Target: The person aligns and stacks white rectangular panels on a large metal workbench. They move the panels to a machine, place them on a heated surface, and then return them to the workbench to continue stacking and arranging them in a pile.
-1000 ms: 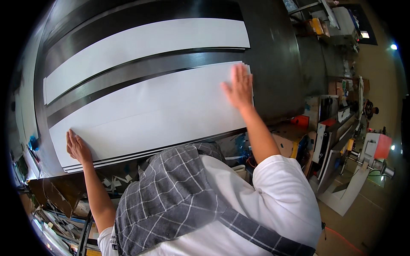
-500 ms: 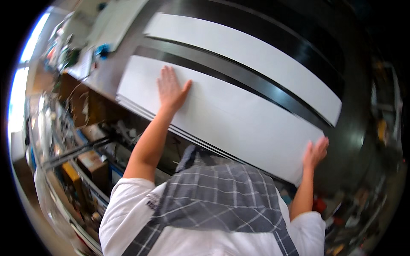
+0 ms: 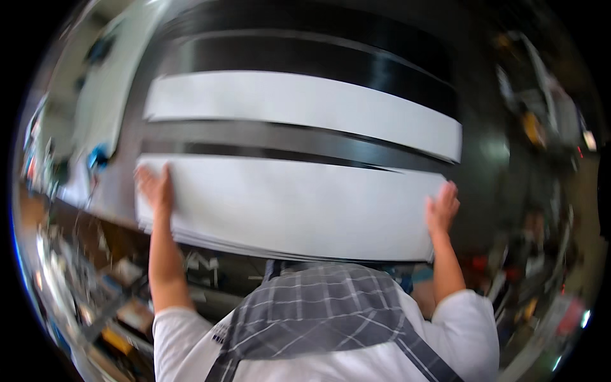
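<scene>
A stack of long white sheets (image 3: pixel 293 207) lies along the front edge of a dark table, its near edge showing several layers. At the stack's left end rests my left hand (image 3: pixel 156 190), fingers stretched and thumb apart, slightly blurred. My right hand (image 3: pixel 442 207) is against the right end, with its fingers pointing up along the corner and the thumb on the white surface. Neither hand wraps round the stack. Beyond it lies a second, narrower white strip or stack (image 3: pixel 305 99), which no hand touches.
Dark panels (image 3: pixel 305 54) lie farther back on the dark grey table (image 3: pixel 477 191). A pale board (image 3: pixel 105 89) and a small blue object (image 3: pixel 98 157) are at the left. Below the table's left side stands a cluttered shelf (image 3: pixel 121 305). Blurred clutter fills the right.
My left hand has slid from the top of the stack to its left end. My right hand stays at the right end. The whole view has turned, so the stacks now lie more level.
</scene>
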`<action>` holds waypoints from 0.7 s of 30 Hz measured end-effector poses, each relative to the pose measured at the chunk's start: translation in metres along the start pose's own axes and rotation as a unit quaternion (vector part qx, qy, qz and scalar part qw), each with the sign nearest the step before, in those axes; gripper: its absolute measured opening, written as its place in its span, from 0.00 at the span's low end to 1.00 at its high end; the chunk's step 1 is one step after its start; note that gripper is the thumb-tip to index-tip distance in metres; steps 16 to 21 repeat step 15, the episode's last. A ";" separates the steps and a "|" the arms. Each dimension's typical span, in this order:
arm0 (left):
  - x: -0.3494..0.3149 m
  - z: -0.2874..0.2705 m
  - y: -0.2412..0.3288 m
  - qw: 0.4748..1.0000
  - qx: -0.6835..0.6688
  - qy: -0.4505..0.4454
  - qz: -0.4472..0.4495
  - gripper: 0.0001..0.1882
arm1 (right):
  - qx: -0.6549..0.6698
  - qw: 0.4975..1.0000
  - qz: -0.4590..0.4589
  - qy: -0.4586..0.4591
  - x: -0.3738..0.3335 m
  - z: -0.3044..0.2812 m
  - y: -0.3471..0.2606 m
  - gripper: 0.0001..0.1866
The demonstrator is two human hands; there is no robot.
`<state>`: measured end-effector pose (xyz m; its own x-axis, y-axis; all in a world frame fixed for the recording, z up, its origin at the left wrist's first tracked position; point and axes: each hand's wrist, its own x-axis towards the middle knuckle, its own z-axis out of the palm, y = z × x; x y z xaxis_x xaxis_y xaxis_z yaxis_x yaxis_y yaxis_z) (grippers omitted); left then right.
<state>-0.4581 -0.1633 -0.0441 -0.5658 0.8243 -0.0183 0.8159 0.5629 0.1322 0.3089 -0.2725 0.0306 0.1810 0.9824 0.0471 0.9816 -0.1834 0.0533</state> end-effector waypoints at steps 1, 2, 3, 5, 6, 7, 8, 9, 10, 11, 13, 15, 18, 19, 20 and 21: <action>-0.003 0.002 -0.001 0.997 0.071 -0.004 -0.009 0.49 | -0.022 1.000 -0.008 0.006 -0.002 0.006 0.009 0.40; -0.007 0.004 0.000 0.998 0.066 0.019 0.008 0.49 | -0.019 0.999 0.022 -0.012 -0.001 0.006 0.012 0.40; -0.008 0.008 0.000 0.996 0.091 0.020 0.008 0.48 | -0.014 0.998 0.045 -0.031 0.001 0.003 0.013 0.40; -0.017 -0.003 0.025 0.997 0.082 0.017 0.003 0.48 | -0.016 0.996 0.076 -0.034 0.011 0.005 0.016 0.38; -0.023 -0.002 0.038 0.997 0.063 0.033 0.021 0.46 | 0.052 0.995 0.080 -0.003 0.020 0.004 0.020 0.37; -0.028 -0.003 0.051 0.997 0.042 0.050 0.034 0.45 | 0.119 0.989 0.076 0.032 0.034 -0.004 0.021 0.35; -0.034 -0.001 0.077 0.995 0.016 0.064 0.075 0.43 | 0.189 0.977 0.072 0.066 0.050 -0.001 0.024 0.34; -0.044 0.001 0.110 0.990 -0.008 0.076 0.115 0.41 | 0.248 0.958 0.113 0.085 0.069 0.007 0.026 0.33; -0.046 0.004 0.137 0.984 -0.031 0.089 0.152 0.40 | 0.306 0.935 0.149 0.103 0.095 0.013 0.031 0.31; -0.046 0.025 0.156 0.957 -0.059 0.139 0.247 0.36 | 0.300 0.933 0.168 0.109 0.123 0.022 0.039 0.29; -0.073 0.019 0.249 0.942 -0.054 0.087 0.319 0.37 | 0.282 0.933 0.207 0.081 0.171 0.045 0.058 0.30; -0.091 0.010 0.300 0.939 -0.042 0.055 0.338 0.39 | 0.236 0.947 0.219 -0.008 0.208 0.070 0.085 0.33; -0.091 0.010 0.300 0.939 -0.042 0.055 0.338 0.39 | 0.236 0.947 0.219 -0.008 0.208 0.070 0.085 0.33; -0.091 0.010 0.300 0.939 -0.042 0.055 0.338 0.39 | 0.236 0.947 0.219 -0.008 0.208 0.070 0.085 0.33; -0.091 0.010 0.300 0.939 -0.042 0.055 0.338 0.39 | 0.236 0.947 0.219 -0.008 0.208 0.070 0.085 0.33; -0.091 0.010 0.300 0.939 -0.042 0.055 0.338 0.39 | 0.236 0.947 0.219 -0.008 0.208 0.070 0.085 0.33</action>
